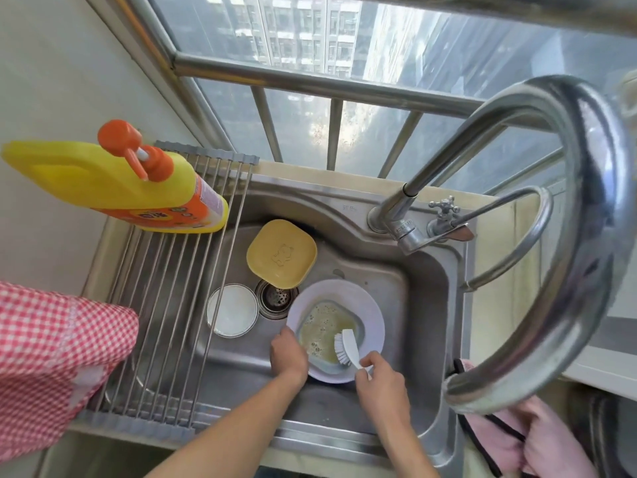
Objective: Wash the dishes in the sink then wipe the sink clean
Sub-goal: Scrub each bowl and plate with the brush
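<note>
A pale lilac plate [370,313] lies in the steel sink [424,305], holding yellowish foamy water. My left hand [287,351] grips the plate's near-left rim. My right hand [377,377] holds the handle of a white dish brush [346,346], whose bristles rest in the soapy water. A yellow square dish [281,253] lies upside down behind the drain [275,298]. A small white round dish [231,310] sits left of the drain.
A yellow detergent bottle [113,184] with an orange pump stands on the roll-up drying rack [165,305] over the sink's left part. A red checked cloth [51,357] hangs at left, a pink cloth [517,439] at right. The curved faucet [551,236] arches over the right side.
</note>
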`<state>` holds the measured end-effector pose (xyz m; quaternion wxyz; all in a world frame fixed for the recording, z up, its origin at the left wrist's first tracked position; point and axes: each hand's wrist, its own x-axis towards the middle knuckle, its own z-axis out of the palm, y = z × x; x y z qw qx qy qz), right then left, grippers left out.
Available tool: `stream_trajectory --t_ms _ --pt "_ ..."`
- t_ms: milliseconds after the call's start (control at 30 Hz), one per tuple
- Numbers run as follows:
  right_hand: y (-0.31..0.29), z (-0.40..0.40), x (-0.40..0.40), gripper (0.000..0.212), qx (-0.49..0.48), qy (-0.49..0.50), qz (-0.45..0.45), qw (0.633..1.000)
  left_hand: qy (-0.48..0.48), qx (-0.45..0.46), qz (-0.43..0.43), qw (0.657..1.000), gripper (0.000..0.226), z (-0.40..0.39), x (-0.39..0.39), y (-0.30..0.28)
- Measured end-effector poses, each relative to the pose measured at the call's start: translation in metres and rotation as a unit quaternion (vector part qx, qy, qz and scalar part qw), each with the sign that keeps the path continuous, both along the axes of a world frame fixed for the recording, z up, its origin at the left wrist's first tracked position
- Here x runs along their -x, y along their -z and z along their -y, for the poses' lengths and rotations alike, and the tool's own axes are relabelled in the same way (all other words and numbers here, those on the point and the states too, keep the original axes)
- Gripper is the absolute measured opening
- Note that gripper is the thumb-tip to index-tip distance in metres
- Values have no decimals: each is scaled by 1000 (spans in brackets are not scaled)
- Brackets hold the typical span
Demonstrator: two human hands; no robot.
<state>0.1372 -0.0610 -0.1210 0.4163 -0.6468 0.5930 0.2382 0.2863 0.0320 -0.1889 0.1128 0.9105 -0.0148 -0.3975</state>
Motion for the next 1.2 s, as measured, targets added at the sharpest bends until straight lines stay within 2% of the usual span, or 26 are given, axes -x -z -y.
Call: stream_trajectory --t_ms 100,200,300,400,500,633,700,767,933,1100,1200 --pt "-3 -4 3 11 51 -10 15 999 -52 -19 28 998 15 3 -4 1" --pt "-7 -10 0 9 62 -4 35 997 -87 -31 28 995 20 6 -8 0" --pt "-6 -12 -3 11 72 -14 20 997 -120 -31 16 992 15 9 -11 -3" --pt "-3 -15 -4 12 70 -21 11 997 -103 -30 -11 994 24 7 -12 -7" --pt "-2 -18 -5 13 86 -8 17 996 -42 22 -27 999 14 4 -12 -19" --pt "2 -19 -7 26 121 38 -7 992 -24 118 -73 990 20 -7 -9 -29" --pt "0 -15 -12 32 125 5 -45 991 -51 154 -125 979 45 -10 -9 -34" --pt "-5 -11 -20 34 140 -49 -58 987 -80 174 -171 967 53 -10 -9 -42" --pt "-31 -4 -40 24 141 -192 37 970 -102 191 -204 955 56 -13 -14 -65" --pt "-50 12 -32 28 161 -269 -46 948 -113 194 -174 959 51 -17 -26 -90" --pt "-72 2 -35 30 161 -315 -60 933 -115 188 -171 960 49 -14 -25 -103"
